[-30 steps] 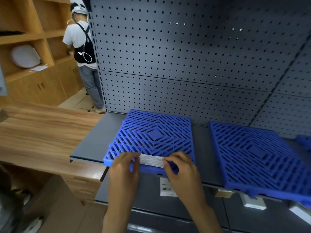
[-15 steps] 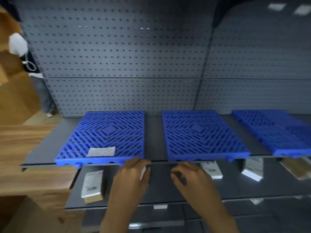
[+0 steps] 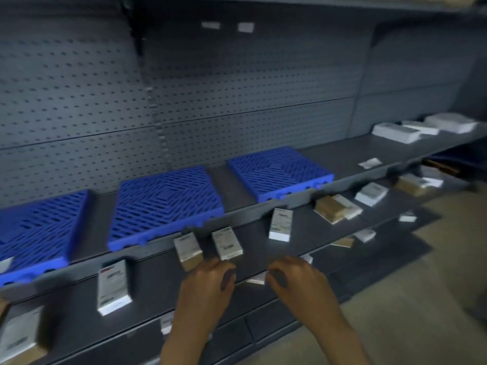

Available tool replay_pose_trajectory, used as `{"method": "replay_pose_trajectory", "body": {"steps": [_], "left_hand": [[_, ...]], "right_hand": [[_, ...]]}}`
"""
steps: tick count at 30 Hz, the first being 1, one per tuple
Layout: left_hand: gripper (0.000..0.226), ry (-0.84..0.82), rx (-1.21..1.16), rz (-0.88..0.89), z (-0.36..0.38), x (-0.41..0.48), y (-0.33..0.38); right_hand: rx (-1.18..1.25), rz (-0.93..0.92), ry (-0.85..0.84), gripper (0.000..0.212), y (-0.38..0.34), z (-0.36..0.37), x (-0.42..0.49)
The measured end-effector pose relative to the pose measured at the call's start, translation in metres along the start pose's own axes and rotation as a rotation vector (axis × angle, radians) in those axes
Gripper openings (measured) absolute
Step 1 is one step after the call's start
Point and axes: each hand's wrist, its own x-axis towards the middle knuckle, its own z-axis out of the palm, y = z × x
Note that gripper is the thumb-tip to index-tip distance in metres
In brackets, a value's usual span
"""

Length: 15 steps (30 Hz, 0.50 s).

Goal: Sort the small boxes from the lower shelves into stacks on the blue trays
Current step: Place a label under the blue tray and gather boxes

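Note:
Three blue trays stand in a row on the upper grey shelf: a left tray [image 3: 39, 233], a middle tray [image 3: 163, 204] and a right tray [image 3: 279, 172]. Small white and tan boxes lie along the shelf below, among them a box [image 3: 187, 250], a box [image 3: 226, 243], a box [image 3: 281, 224] and a box [image 3: 113, 285]. My left hand [image 3: 208, 280] hovers just below the first two, fingers loosely curled, holding nothing. My right hand [image 3: 297, 279] hangs beside it, also holding nothing.
More boxes [image 3: 334, 208] sit further right on the lower shelf, and white packs [image 3: 398, 131] lie at the far right of the upper shelf. A tan box [image 3: 21, 335] lies at the bottom left. Pegboard backs the shelving. Bare floor [image 3: 421, 299] lies to the right.
The view has swung right and down along the shelves. My hands left the flat box on the left tray and now hover in front of the lower shelf's boxes.

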Motion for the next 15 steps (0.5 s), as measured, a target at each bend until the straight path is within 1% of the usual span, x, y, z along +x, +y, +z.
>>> {"method": "replay_pose_trajectory", "body": {"steps": [3,7,11,15], "left_hand": [[0.015,-0.038,-0.041,0.056,0.023,0.014,0.049],[0.009,-0.065,-0.049,0.132,0.051,0.039,0.105],[0.008,-0.082,-0.098,0.183,0.079,0.072,0.148],[0.01,-0.089,-0.17,0.232,0.109,0.114,0.187]], "right_hand": [[-0.063,0.062,0.024,0.021,0.049,-0.029,-0.018],[-0.04,0.155,0.09,0.018,0.106,-0.055,-0.028],[-0.027,0.224,0.152,0.009,0.155,-0.068,-0.022],[-0.049,0.26,0.181,0.01,0.204,-0.081,-0.003]]}}
